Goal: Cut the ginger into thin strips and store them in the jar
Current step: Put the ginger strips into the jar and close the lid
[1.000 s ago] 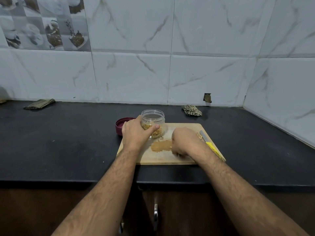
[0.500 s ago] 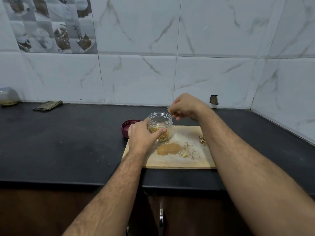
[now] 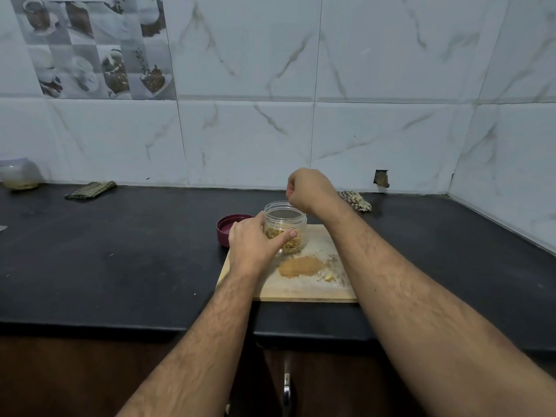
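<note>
Head view. Your left hand (image 3: 252, 242) wraps the jar (image 3: 285, 227) from its left side, thumb laid across the front wall, fingers curled behind; the jar stands upright at the back left of the cutting board (image 3: 304, 284), mouth open and facing straight up. Ginger strips (image 3: 285, 239) fill the lower part of it.

Your right hand (image 3: 310, 189) hangs just above the jar's rim, toward its back right edge, fingers bunched and pointing down. Cannot tell whether a pinch of ginger is in there; the fingertips are turned away from the camera.

The relation that matters: jar mouth lies directly below and slightly left of the right fingertips. If anything is held, it likely drops in from here with little or no sideways shift.

What remains on the board: a few pale scraps (image 3: 329, 275) near the right forearm, in front of and to the right of the jar, beside a brownish patch (image 3: 299, 266) that may be residue or a stain. The right hand is the nearer one for those, and the left is occupied steadying.

Maroon lid (image 3: 231, 227) lies open side up on the counter (image 3: 120, 260), touching or just beside the board's back left corner, behind the left hand. Judged nearly done: last scraps, then lid.
</note>
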{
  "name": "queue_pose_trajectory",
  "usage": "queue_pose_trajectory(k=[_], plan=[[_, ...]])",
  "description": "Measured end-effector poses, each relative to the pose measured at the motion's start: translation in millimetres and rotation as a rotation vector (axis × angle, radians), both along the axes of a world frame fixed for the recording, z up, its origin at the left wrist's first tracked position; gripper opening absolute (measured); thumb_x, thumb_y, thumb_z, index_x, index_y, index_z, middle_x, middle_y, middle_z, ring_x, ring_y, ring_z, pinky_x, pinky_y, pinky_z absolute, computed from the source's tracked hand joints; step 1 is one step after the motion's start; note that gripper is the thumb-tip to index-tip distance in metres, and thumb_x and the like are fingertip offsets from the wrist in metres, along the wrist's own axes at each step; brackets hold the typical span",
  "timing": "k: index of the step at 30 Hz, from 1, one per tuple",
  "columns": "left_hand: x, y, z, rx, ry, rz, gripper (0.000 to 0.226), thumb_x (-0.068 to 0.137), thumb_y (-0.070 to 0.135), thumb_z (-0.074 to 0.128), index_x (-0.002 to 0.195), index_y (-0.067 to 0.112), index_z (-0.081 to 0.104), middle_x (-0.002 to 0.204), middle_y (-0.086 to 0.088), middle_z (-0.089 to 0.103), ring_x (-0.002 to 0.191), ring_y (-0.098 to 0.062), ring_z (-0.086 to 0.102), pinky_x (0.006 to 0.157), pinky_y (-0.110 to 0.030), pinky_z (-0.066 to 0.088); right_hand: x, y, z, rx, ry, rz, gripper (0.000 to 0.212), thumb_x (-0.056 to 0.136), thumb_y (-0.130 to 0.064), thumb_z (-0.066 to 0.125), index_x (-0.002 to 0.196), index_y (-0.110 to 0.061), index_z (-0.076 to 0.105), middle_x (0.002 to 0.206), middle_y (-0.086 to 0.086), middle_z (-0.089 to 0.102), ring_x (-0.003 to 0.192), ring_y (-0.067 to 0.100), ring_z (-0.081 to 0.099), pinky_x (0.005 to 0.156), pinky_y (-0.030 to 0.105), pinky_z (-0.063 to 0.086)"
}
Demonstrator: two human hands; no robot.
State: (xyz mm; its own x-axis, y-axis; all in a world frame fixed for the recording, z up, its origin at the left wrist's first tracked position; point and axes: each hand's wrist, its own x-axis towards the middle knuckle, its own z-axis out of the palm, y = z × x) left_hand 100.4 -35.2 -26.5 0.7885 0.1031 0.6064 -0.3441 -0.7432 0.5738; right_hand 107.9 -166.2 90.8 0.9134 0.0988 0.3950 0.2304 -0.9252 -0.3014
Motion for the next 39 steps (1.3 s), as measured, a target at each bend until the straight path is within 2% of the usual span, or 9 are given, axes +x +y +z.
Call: queue_pose_trajectory(k=[5, 8, 13, 18, 21, 24, 28, 34, 39], plan=[[-1, 1, 1, 0.017, 0.006, 0.015, 0.072, 0.063, 0.087, 0.050, 0.102, 0.030, 0.066, 0.083, 0.012, 0.069, 0.088, -0.012, 0.063, 0.097, -0.044, 0.044, -38, -35, -9, 0.094, -0.017, -0.035, 0.023, 0.083, -0.007, 0.054, 0.067, -0.022, 0.059, 0.071, -0.006, 0.065, 0.067, 0.016, 0.063, 0.058, 0.025, 0.044], [-3, 0, 1, 0.029, 0.012, 0.023, 0.077, 0.062, 0.089, 0.048, 0.104, 0.027, 0.066, 0.083, 0.011, 0.070, 0.089, -0.014, 0.064, 0.097, -0.044, 0.045, -56, -58, -25, -0.018, 0.198, -0.022, 0.021, 0.086, -0.006, 0.062, 0.073, -0.022, 0.068, 0.081, -0.002, 0.071, 0.078, 0.018, 0.066, 0.071, 0.030, 0.053], [-7, 0, 2, 0.045, 0.007, 0.026, 0.078, 0.064, 0.089, 0.047, 0.108, 0.028, 0.065, 0.085, 0.011, 0.070, 0.091, -0.015, 0.064, 0.099, -0.045, 0.045, -79, -75, -53, -0.126, 0.479, 0.086, 0.019, 0.084, -0.010, 0.073, 0.096, -0.025, 0.075, 0.090, -0.010, 0.066, 0.092, 0.013, 0.062, 0.077, 0.025, 0.045], [-8, -1, 2, 0.054, 0.013, 0.032, 0.076, 0.065, 0.089, 0.047, 0.105, 0.028, 0.065, 0.082, 0.010, 0.069, 0.090, -0.017, 0.064, 0.098, -0.046, 0.045, -88, -78, -61, -0.216, 0.412, 0.158, 0.025, 0.090, -0.017, 0.070, 0.112, -0.028, 0.074, 0.099, -0.008, 0.066, 0.098, 0.010, 0.059, 0.064, 0.015, 0.035], [-6, 0, 2, 0.044, 0.018, 0.030, 0.072, 0.065, 0.088, 0.049, 0.105, 0.031, 0.065, 0.081, 0.013, 0.068, 0.091, -0.017, 0.063, 0.097, -0.046, 0.046, -88, -76, -65, -0.168, 0.368, 0.181, 0.015, 0.088, -0.016, 0.072, 0.101, -0.022, 0.078, 0.100, -0.006, 0.073, 0.096, 0.011, 0.065, 0.081, 0.025, 0.051], [-4, 0, 0, 0.046, 0.015, 0.031, 0.070, 0.065, 0.090, 0.049, 0.101, 0.033, 0.065, 0.075, 0.013, 0.066, 0.087, -0.016, 0.062, 0.093, -0.046, 0.047, -86, -75, -68, -0.198, 0.314, 0.168, 0.005, 0.089, -0.019, 0.070, 0.087, -0.019, 0.075, 0.086, -0.008, 0.071, 0.084, 0.009, 0.061, 0.070, 0.026, 0.046], [-3, 0, -1, 0.048, 0.017, 0.035, 0.070, 0.064, 0.091, 0.048, 0.093, 0.030, 0.064, 0.071, 0.012, 0.063, 0.082, -0.017, 0.061, 0.090, -0.045, 0.048, -81, -72, -75, -0.283, 0.273, 0.192, 0.016, 0.091, -0.019, 0.055, 0.076, -0.019, 0.060, 0.076, -0.006, 0.062, 0.077, 0.016, 0.057, 0.068, 0.030, 0.045], [-2, 0, 0, 0.026, 0.001, 0.011, 0.067, 0.064, 0.089, 0.051, 0.097, 0.033, 0.065, 0.072, 0.014, 0.065, 0.084, -0.015, 0.062, 0.092, -0.046, 0.047, -78, -67, -71, -0.169, 0.303, 0.254, 0.010, 0.090, -0.017, 0.057, 0.086, -0.014, 0.066, 0.084, -0.001, 0.069, 0.079, 0.016, 0.060, 0.073, 0.032, 0.048], [-1, 1, -1, 0.019, 0.015, 0.010, 0.068, 0.063, 0.090, 0.051, 0.098, 0.033, 0.065, 0.071, 0.013, 0.064, 0.084, -0.016, 0.062, 0.092, -0.046, 0.047, -81, -54, -74, -0.164, 0.292, 0.340, 0.011, 0.090, -0.015, 0.063, 0.079, -0.019, 0.063, 0.078, -0.006, 0.065, 0.075, 0.012, 0.058, 0.061, 0.020, 0.041]])
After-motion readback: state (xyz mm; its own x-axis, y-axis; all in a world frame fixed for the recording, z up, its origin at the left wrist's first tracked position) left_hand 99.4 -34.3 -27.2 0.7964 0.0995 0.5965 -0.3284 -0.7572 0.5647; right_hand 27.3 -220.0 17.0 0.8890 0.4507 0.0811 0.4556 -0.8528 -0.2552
